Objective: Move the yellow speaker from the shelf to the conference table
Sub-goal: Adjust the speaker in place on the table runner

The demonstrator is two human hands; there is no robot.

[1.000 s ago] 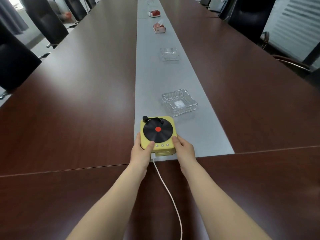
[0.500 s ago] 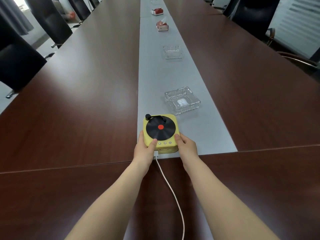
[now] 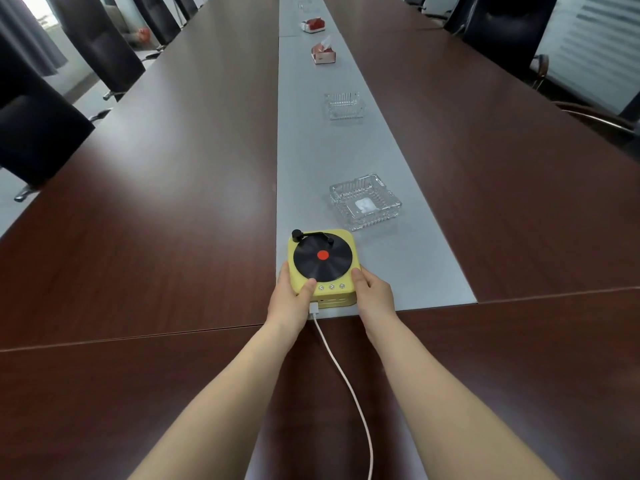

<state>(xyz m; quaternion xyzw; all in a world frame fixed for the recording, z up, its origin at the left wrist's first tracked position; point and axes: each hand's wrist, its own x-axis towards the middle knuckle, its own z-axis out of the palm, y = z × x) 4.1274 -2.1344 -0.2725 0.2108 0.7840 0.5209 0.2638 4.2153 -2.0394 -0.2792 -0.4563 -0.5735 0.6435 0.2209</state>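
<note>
- Left hand (image 3: 289,299) and right hand (image 3: 375,296) clasping yellow speaker (image 3: 322,268) between them, seemingly resting on table (image 3: 173,202).
- Risk of bumping glass ashtray (image 3: 365,200) just beyond the hands.
- Risk of snagging cable (image 3: 346,382) trailing back between the wrists.

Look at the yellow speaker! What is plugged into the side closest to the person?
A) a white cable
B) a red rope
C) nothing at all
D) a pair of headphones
A: a white cable runs from a plug in the near side of the yellow speaker back across the table toward the person.
</note>
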